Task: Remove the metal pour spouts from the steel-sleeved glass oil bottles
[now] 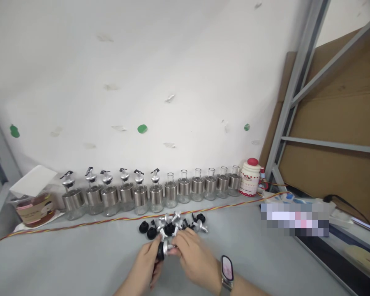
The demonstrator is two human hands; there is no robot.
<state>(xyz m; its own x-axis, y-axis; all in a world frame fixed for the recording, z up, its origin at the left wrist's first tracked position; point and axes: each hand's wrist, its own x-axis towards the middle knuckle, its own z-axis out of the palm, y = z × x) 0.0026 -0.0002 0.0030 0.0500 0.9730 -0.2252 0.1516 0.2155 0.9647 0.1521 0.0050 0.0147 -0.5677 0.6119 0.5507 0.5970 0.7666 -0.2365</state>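
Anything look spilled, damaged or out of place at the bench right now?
No spill or breakage shows, and the bottles stand upright. The wall behind looks scruffy, with ragged pale scraps dotted across it; the loose pourer tops in front lie jumbled.

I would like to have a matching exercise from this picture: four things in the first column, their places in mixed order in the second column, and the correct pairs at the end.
Things
1. Pour spout
2. Wristband with screen
3. Red-lidded jar
4. Red-and-yellow cord

Places
A. Beside the right end of the row of bottles
B. Between the left hand and the right hand
C. Along the front of the row
D. On the right wrist

Pairs: 1-B, 2-D, 3-A, 4-C
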